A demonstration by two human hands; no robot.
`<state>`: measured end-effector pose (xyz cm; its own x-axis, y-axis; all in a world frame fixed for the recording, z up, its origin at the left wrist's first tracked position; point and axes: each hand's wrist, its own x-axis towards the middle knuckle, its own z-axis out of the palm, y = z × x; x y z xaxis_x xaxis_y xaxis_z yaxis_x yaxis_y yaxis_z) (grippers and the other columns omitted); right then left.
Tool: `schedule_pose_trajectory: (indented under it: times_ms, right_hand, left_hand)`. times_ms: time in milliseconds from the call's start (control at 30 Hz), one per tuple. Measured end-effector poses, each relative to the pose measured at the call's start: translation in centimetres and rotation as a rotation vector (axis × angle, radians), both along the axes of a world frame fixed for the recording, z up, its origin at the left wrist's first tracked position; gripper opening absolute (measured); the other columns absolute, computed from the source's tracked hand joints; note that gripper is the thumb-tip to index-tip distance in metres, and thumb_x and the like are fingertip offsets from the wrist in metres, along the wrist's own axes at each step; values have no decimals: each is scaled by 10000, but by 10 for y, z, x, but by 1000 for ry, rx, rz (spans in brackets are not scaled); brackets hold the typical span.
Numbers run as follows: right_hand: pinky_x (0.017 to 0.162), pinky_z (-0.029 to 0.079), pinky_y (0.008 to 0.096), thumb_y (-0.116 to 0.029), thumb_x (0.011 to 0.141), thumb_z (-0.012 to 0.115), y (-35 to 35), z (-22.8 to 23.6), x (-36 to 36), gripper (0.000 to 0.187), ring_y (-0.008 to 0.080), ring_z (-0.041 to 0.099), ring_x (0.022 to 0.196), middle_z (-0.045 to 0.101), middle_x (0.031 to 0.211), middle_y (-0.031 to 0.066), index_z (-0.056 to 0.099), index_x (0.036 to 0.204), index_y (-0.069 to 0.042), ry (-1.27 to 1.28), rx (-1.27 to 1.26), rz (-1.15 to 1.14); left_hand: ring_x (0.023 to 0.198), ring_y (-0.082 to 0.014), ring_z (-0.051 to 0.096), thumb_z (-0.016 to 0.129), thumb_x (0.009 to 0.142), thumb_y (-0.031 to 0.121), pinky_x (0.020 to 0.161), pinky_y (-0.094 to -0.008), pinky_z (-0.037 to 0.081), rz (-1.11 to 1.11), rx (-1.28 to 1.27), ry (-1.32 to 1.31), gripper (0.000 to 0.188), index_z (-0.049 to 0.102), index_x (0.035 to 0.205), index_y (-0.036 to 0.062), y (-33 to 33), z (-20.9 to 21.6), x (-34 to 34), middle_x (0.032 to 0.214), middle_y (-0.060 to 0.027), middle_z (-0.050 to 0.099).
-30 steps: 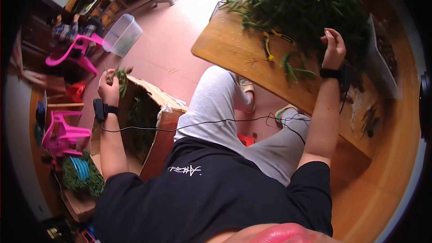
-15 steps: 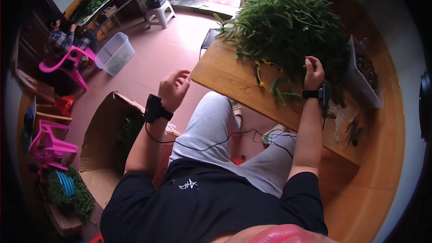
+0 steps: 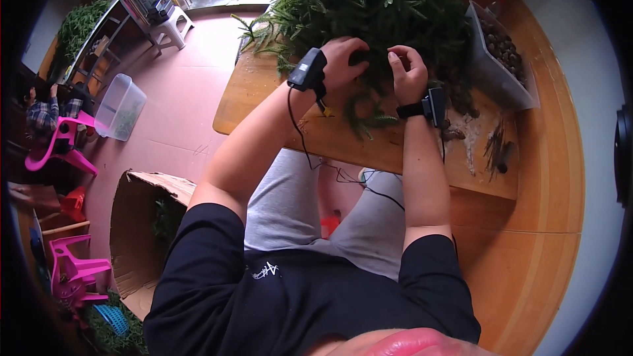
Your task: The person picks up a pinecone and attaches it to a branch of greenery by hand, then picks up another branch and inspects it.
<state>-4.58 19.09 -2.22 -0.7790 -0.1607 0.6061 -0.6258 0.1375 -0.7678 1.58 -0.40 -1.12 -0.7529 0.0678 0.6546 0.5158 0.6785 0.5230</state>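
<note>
A large heap of green needle-leaved sprigs [image 3: 376, 0] covers the far part of the wooden table [image 3: 241, 102]. At its near edge is my left hand [image 3: 343, 62], thumb and fingers apart, with nothing visible between them. Just to its right, my right hand [image 3: 410, 76] has curled fingers, the thumb brought toward the index finger; what they pinch, if anything, is too small to make out. Below the hands a loose green sprig [image 3: 359, 115] lies on the table. A yellow-handled tool [image 3: 325, 109] shows only partly from under my left wrist.
A clear plastic bin [image 3: 471, 59] of brown cones [image 3: 501, 46] stands at the table's right. Dark thin sticks [image 3: 494, 148] lie near the right corner. An open cardboard box [image 3: 132, 237] is at my left. Farther off are a plastic tub [image 3: 119, 115] and a seated person [image 3: 43, 115].
My left hand has moved from beside the table's left edge to the heap, near my right hand. The view has shifted, and the tool is now mostly hidden behind my left arm.
</note>
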Motion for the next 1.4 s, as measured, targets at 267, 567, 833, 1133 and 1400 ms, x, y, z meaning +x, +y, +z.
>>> schedule_pose_trajectory:
  times_ms: [267, 567, 833, 1133, 1400]
  right_hand:
    - [772, 502, 285, -140, 866, 683, 1, 11, 9, 162, 163, 632, 819, 673, 898, 50, 680, 989, -34, 124, 210, -53]
    - [828, 502, 323, -167, 803, 732, -2, 20, 10, 312, 220, 645, 893, 679, 920, 77, 686, 1085, -43, 355, 443, -177]
    - [821, 488, 276, -163, 815, 750, 4, 11, 8, 360, 125, 619, 884, 681, 950, 39, 670, 1139, -28, 35, 266, 87]
    - [725, 504, 256, -171, 841, 747, -15, 13, 30, 303, 93, 613, 776, 664, 861, 27, 680, 1086, -7, -256, 12, 280]
    - [746, 487, 229, -102, 912, 631, 3, 3, 10, 122, 67, 605, 827, 677, 862, 1, 674, 962, -1, -59, 180, 141]
  left_hand:
    - [837, -283, 635, 704, 843, 154, 780, -350, 514, 68, 6, -10, 196, 674, 1000, 40, -2, -11, -5, 881, -111, 674]
    - [828, -84, 589, 558, 977, 134, 709, -248, 495, -242, 773, -197, 152, 608, 1057, 15, -24, -7, -10, 869, -5, 635]
    - [775, -77, 581, 591, 947, 125, 709, -237, 508, -321, 1034, -297, 153, 620, 1004, -14, -15, -8, -14, 842, -22, 636]
    - [869, -89, 618, 620, 947, 136, 766, -250, 517, -283, 830, -352, 172, 620, 1043, -6, -17, -9, -12, 927, -44, 664]
    - [954, -99, 614, 669, 918, 127, 798, -273, 521, -398, 854, -166, 266, 590, 1139, 1, -5, 1, -7, 984, -39, 669]
